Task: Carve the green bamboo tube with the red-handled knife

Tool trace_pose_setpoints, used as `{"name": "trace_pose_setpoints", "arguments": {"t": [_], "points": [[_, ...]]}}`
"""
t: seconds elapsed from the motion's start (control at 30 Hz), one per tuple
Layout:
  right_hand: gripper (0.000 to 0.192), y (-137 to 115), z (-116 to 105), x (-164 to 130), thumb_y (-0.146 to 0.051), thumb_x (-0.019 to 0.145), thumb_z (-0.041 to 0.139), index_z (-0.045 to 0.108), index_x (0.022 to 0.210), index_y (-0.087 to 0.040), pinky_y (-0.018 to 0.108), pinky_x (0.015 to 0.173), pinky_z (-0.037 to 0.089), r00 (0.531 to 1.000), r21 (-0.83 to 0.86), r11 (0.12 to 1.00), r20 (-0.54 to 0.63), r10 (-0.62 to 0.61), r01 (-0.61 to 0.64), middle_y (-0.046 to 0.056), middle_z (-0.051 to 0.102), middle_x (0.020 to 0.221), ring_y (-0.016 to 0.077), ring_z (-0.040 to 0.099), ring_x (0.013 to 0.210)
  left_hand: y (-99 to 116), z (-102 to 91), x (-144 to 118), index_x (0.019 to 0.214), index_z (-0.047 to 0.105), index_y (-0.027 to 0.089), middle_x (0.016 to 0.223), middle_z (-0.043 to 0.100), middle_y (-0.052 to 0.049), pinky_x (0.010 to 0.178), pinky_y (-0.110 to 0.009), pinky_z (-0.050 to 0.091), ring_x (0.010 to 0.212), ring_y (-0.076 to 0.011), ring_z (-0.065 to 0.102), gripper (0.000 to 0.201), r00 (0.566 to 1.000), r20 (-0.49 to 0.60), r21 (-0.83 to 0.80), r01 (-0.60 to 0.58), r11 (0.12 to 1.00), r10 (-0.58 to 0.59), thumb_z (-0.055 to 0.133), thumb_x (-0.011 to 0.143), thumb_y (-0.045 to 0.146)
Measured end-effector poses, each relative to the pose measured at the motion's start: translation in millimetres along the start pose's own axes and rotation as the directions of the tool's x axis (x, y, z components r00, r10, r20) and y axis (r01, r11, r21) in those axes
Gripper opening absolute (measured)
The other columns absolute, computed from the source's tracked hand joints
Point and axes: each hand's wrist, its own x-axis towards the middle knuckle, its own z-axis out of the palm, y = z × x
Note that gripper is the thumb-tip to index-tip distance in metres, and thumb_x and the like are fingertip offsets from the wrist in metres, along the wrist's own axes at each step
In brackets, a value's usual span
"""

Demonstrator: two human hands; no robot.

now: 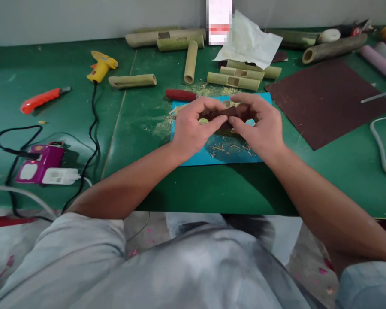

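Observation:
Over a blue mat (196,156) strewn with pale shavings, both hands meet on a small dark brown piece of sandpaper (229,112). My left hand (194,124) pinches its left part between thumb and fingers. Its right part is pinched by my right hand (262,122). A greenish bamboo piece seems to lie beneath the hands, mostly hidden by them. Just behind the left hand lies a tool with a red handle (180,95); its far end is covered. A large brown sheet (324,103), alike in colour to the small piece, lies to the right.
Several cut bamboo tubes (233,80) lie along the back, near a crumpled white paper (249,40). On the left are a yellow glue gun (101,68), an orange-handled cutter (43,100) and a purple power socket (40,163) with cables. A bamboo tube (132,80) lies nearer.

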Motion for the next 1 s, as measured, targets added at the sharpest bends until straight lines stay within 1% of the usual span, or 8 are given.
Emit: {"name": "trace_pose_setpoints", "arguments": {"t": [0.1,0.17,0.27,0.47,0.63,0.77,0.87,1.0], "points": [[0.012,-2.3,0.6,2.9,-0.028,0.086,0.073,0.080,0.091,-0.020,0.033,0.071,0.061,0.995,0.056,0.994,0.041,0.093,-0.095,0.002,0.078,0.086,0.0164,0.069,0.075,-2.9,-2.6,1.6,0.097,0.074,0.023,0.098,0.078,-0.003,0.089,-0.040,0.067,0.094,-0.0200,0.077,0.018,0.996,-0.008,0.080,-0.089,0.993,0.090,0.074,0.097,0.041],[0.012,-3.3,1.3,4.6,-0.030,0.086,0.074,0.079,0.084,-0.019,0.032,0.069,0.061,0.987,0.117,0.981,0.064,0.145,-0.152,0.003,0.077,0.083,0.0165,0.070,0.075,-6.6,-6.0,3.9,0.094,0.073,0.025,0.100,0.078,-0.003,0.095,-0.044,0.066,0.100,-0.0218,0.077,0.017,0.982,0.032,0.136,-0.187,0.973,0.184,0.071,0.099,0.041],[0.016,-4.7,2.1,6.3,-0.035,0.082,0.080,0.079,0.084,-0.019,0.032,0.067,0.061,0.972,0.221,0.948,0.113,0.208,-0.228,0.002,0.076,0.080,0.0163,0.069,0.072,-14.4,-11.2,7.4,0.094,0.071,0.027,0.104,0.079,-0.003,0.098,-0.046,0.064,0.103,-0.0209,0.078,0.014,0.941,0.109,0.165,-0.334,0.928,0.319,0.066,0.103,0.037],[0.032,-8.7,3.1,6.2,-0.052,0.077,0.090,0.081,0.085,-0.023,0.032,0.061,0.061,0.939,0.340,0.883,0.232,0.253,-0.322,0.002,0.074,0.077,0.0153,0.066,0.064,-21.0,-12.7,8.5,0.094,0.070,0.028,0.103,0.082,-0.002,0.084,-0.039,0.063,0.098,-0.0187,0.079,0.016,0.861,0.182,0.260,-0.509,0.821,0.476,0.058,0.105,0.029],[0.034,-5.6,-1.7,4.0,-0.052,0.075,0.091,0.083,0.090,-0.023,0.033,0.070,0.065,0.939,0.384,0.859,0.193,0.283,-0.338,0.002,0.079,0.089,0.0169,0.072,0.076,-4.4,-9.2,8.4,0.093,0.071,0.027,0.107,0.081,-0.004,0.091,-0.041,0.063,0.099,-0.0196,0.077,0.012,0.914,0.099,0.136,-0.404,0.905,0.393,0.066,0.102,0.034],[0.024,-8.2,-10.8,0.9,-0.044,0.082,0.087,0.085,0.097,-0.026,0.036,0.074,0.064,0.985,0.241,0.957,0.097,0.142,-0.161,0.002,0.078,0.093,0.0175,0.069,0.079,8.0,-6.8,10.7,0.093,0.073,0.024,0.100,0.081,-0.004,0.086,-0.035,0.063,0.092,-0.0176,0.076,0.019,0.970,0.010,-0.001,-0.244,0.970,0.244,0.068,0.101,0.041],[0.014,-12.8,-14.8,-1.4,-0.036,0.087,0.083,0.085,0.100,-0.029,0.038,0.078,0.062,1.000,0.143,0.990,0.016,0.014,-0.016,0.001,0.077,0.094,0.0183,0.066,0.081,9.4,-7.0,11.9,0.098,0.077,0.022,0.095,0.083,-0.003,0.079,-0.030,0.062,0.084,-0.0155,0.075,0.018,0.984,0.044,-0.001,-0.173,0.985,0.173,0.077,0.096,0.040],[0.013,-15.5,-14.4,-2.8,-0.032,0.087,0.081,0.086,0.100,-0.031,0.038,0.075,0.061,0.999,0.117,0.993,0.021,0.032,-0.034,0.001,0.077,0.091,0.0187,0.065,0.078,5.9,-8.2,11.4,0.101,0.081,0.021,0.097,0.084,-0.004,0.078,-0.030,0.062,0.084,-0.0170,0.076,0.022,0.980,0.114,0.040,-0.168,0.985,0.163,0.080,0.093,0.041]]}}
